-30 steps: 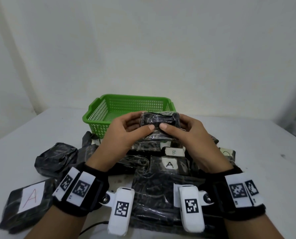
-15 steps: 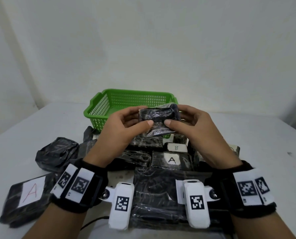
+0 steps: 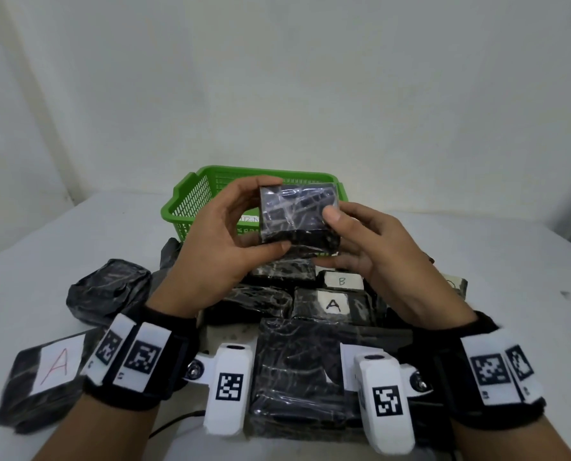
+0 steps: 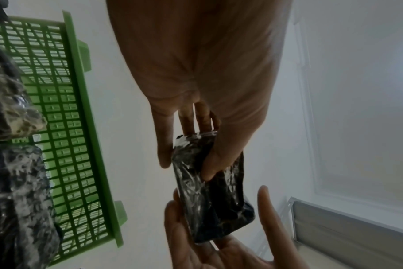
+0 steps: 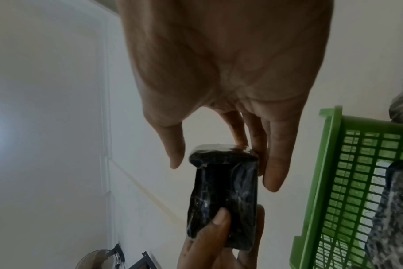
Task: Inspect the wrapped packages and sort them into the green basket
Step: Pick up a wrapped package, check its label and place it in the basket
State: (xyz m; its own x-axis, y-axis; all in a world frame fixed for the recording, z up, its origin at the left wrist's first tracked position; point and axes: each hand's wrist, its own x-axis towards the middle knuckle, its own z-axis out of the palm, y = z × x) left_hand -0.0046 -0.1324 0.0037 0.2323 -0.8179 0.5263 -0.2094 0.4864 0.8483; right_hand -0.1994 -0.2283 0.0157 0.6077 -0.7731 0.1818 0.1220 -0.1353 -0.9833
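Inspection step. A small rectangular package wrapped in black plastic and clear film [image 3: 299,221] is held in the air in front of the green slatted plastic basket [image 3: 191,207], above the pile of similar black wrapped packages [image 3: 310,367] on the white table [image 3: 44,247]. The left hand [image 3: 217,247] pinches the package's left end between thumb and fingers; the right hand [image 3: 370,247] clasps its right end, thumb on the near face. No label shows on the faces in view, whereas packages below carry white paper labels [image 3: 333,304] marked A or B. The next move probably calls for turning the package to expose a label, then releasing it over the basket.
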